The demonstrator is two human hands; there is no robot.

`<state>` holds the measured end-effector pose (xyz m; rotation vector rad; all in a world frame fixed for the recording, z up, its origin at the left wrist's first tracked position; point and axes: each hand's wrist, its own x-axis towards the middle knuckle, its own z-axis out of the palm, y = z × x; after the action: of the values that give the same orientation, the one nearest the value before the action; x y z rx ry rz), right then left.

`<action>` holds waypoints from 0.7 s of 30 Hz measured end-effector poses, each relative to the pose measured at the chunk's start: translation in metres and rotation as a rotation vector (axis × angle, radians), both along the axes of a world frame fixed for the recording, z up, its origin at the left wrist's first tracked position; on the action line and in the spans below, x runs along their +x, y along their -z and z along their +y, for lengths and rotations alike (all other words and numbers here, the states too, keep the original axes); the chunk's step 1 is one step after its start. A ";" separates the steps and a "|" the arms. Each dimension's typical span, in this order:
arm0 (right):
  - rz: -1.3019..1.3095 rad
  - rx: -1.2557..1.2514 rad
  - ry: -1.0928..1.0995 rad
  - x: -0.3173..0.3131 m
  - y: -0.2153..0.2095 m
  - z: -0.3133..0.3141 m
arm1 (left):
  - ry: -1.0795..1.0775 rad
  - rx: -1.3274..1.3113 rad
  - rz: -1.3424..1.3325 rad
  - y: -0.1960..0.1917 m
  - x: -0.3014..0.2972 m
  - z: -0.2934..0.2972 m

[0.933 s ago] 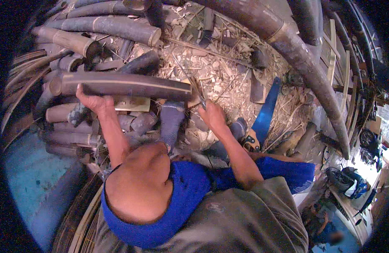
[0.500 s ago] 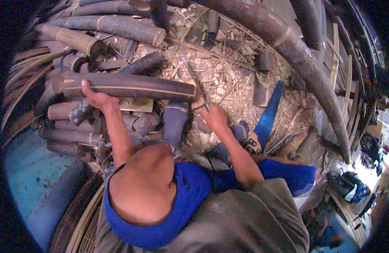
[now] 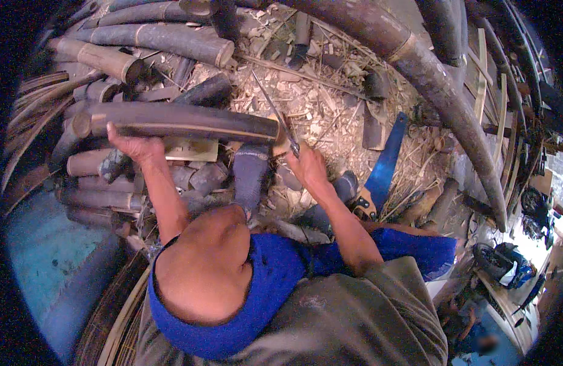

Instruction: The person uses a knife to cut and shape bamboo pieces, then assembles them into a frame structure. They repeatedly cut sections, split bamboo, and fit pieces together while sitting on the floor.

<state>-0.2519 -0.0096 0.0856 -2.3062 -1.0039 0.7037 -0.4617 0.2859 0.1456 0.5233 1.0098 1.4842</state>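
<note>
A thick dark bamboo section [image 3: 184,121] lies crosswise before me, with a pale strip along its near side. My left hand [image 3: 137,148] grips it from below near its left end, thumb on the near side and the other fingers hidden behind or under it. In my right hand [image 3: 306,165] is the handle of a long-bladed knife [image 3: 273,105]. The blade points up and to the left, right beside the bamboo's right end; whether it touches the bamboo I cannot tell.
Bamboo pieces [image 3: 104,197] are stacked at the left, with longer poles [image 3: 165,41] behind. Wood chips [image 3: 318,110] cover the ground ahead. A blue-bladed handsaw [image 3: 386,163] rests near my right forearm. One large bamboo pole [image 3: 437,88] arches across the right. A person [image 3: 476,326] is at the lower right.
The bamboo section has rolled a little, its pale strip now lower. My left hand has shifted slightly left, and the knife leans further left at its tip.
</note>
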 end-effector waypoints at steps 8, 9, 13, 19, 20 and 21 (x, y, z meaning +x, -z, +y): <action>-0.050 0.308 0.096 -0.002 -0.030 0.018 | -0.055 0.087 0.176 0.011 0.007 0.011; -0.049 0.203 0.068 -0.002 0.000 0.004 | -0.067 0.081 0.196 0.008 0.012 0.009; 0.038 -0.094 0.046 0.001 0.028 -0.012 | -0.030 0.126 0.167 0.015 0.007 0.010; -0.076 0.391 0.128 0.003 -0.064 0.025 | 0.127 0.107 0.081 0.027 -0.006 0.016; -0.031 0.264 0.098 0.001 -0.050 0.019 | 0.118 0.111 0.090 0.025 -0.006 0.017; 0.001 0.135 0.071 0.002 -0.018 0.003 | 0.113 0.113 0.086 0.023 -0.002 0.015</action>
<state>-0.2501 -0.0064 0.1041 -2.2130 -0.9347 0.5902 -0.4639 0.3007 0.1222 0.7192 0.9511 1.4330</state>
